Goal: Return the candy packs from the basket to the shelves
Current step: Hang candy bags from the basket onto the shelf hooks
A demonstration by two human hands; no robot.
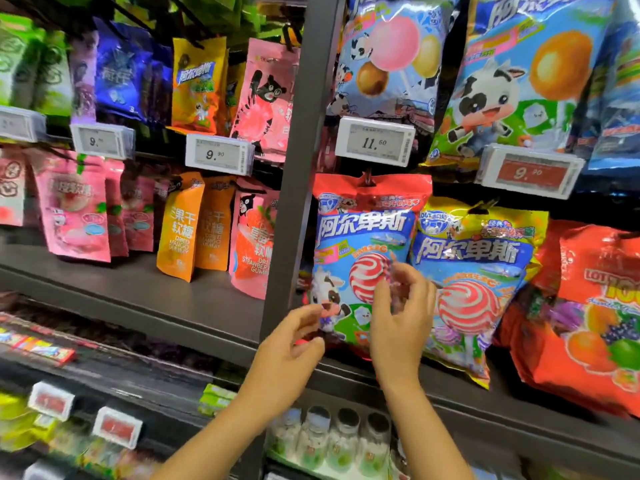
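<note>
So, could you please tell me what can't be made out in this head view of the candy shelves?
- Basket: not in the frame at all.
- Left hand and right hand: motion-blurred, so whether either grips the red-topped lollipop bag is unclear.
- Lower part of that bag: covered by both hands.
- Red price tags at lower left: figures blurred.
- Orange fruit-candy bag: cut off by the right edge.

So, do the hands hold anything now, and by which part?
Probably nothing. Both the left hand and right hand hover loosely curled before the red-topped lollipop bag; blur hides any contact.
</note>
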